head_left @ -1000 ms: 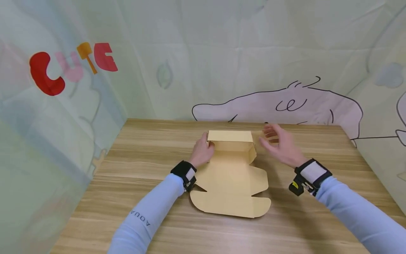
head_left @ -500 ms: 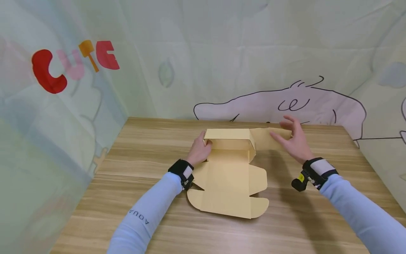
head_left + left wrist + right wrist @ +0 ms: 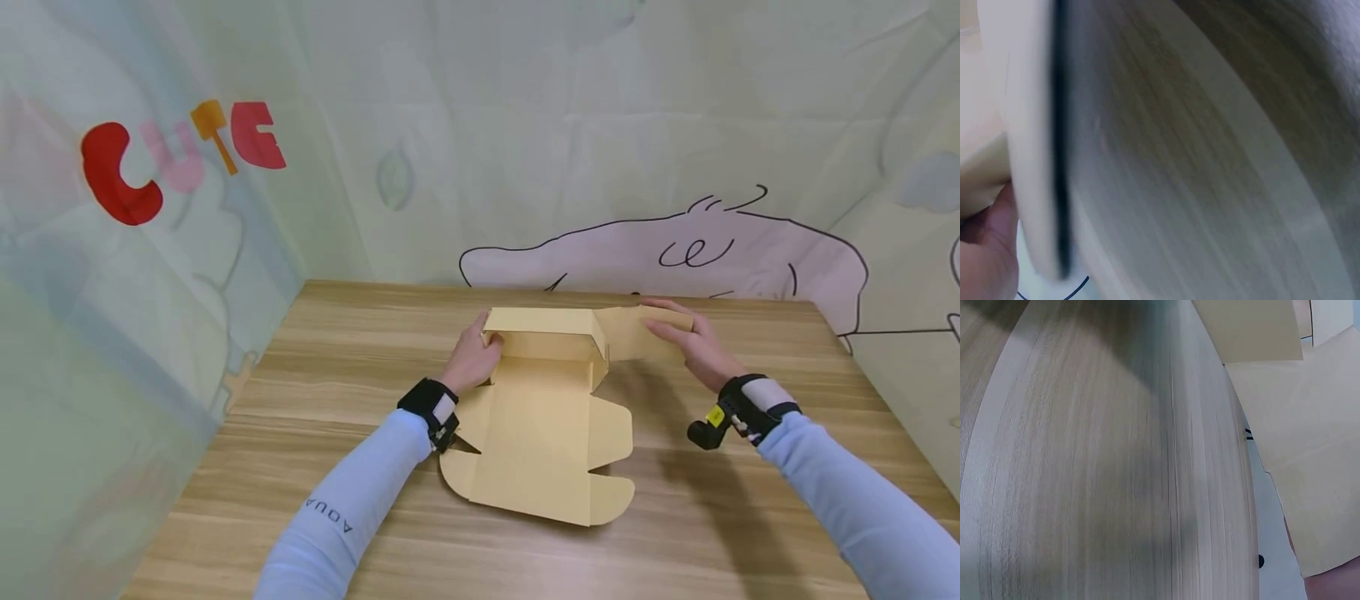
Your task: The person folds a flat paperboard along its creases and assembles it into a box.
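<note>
Bordering a wood-grain table point(image 3: 360, 333), cartoon-printed sheeting point(image 3: 525, 167) reads "CUTE" at upper left; mid-frame, the left hand point(image 3: 472, 358) grips a cardboard box point(image 3: 532, 442), the right hand point(image 3: 703, 350) pinching its flap point(image 3: 626, 335).

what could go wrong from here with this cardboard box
The right fingers pinch the outstretched side flap, so pulling too hard might crease or tear it. If the left fingers slip at the opposite side, the folded-up far end of the box might spring open.
</note>
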The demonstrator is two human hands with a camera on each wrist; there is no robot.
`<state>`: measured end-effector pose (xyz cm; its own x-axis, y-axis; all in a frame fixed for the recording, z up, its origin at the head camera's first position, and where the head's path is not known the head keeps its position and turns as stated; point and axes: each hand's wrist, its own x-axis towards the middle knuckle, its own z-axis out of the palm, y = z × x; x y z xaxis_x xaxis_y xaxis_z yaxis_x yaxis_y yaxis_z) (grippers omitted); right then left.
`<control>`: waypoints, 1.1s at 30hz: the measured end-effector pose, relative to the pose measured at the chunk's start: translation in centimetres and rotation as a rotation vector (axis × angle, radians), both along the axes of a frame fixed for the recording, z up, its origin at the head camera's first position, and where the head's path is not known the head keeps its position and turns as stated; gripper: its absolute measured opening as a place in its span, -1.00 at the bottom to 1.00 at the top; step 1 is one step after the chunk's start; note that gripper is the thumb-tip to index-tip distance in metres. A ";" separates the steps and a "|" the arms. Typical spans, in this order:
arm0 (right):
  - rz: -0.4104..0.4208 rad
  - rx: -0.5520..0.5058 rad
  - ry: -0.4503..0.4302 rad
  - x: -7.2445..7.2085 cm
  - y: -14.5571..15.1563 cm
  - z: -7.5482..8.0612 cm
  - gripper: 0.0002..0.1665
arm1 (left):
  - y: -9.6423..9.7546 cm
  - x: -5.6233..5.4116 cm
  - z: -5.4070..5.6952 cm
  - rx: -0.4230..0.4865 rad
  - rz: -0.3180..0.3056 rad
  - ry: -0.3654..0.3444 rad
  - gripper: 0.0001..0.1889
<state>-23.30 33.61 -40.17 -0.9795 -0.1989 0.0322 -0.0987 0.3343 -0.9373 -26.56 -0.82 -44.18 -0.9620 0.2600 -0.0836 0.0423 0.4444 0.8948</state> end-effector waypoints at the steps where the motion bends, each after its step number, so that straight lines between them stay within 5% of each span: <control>1: 0.016 -0.019 -0.011 0.2 0.0 0.0 -0.54 | 0.0 0.0 0.0 -0.001 0.001 0.000 -0.31; 4: 0.044 -0.074 -0.062 0.5 -0.1 0.0 -0.72 | 0.1 0.1 0.0 0.001 0.005 0.010 -0.31; 10: 0.073 -0.136 -0.114 0.7 -0.5 0.1 -0.74 | 0.2 0.1 0.0 0.009 0.019 0.049 -0.32; 18: 0.038 -0.097 -0.136 1.2 -1.0 0.3 -0.71 | 0.3 0.2 -0.2 0.025 0.031 0.112 -0.37; 26: 0.047 -0.058 -0.113 1.4 -1.3 0.3 -0.67 | 0.6 0.2 -0.2 0.016 0.083 0.091 -0.33; 33: 0.068 0.083 -0.054 1.7 -2.2 0.8 -0.30 | 0.9 0.2 -0.3 0.007 0.094 0.106 -0.34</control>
<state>-21.62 31.45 -39.41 -0.9635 -0.2649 -0.0395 -0.0741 0.4054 -0.9111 -26.36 0.08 -44.45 -0.9855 0.1686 0.0217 0.0957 0.4448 0.8905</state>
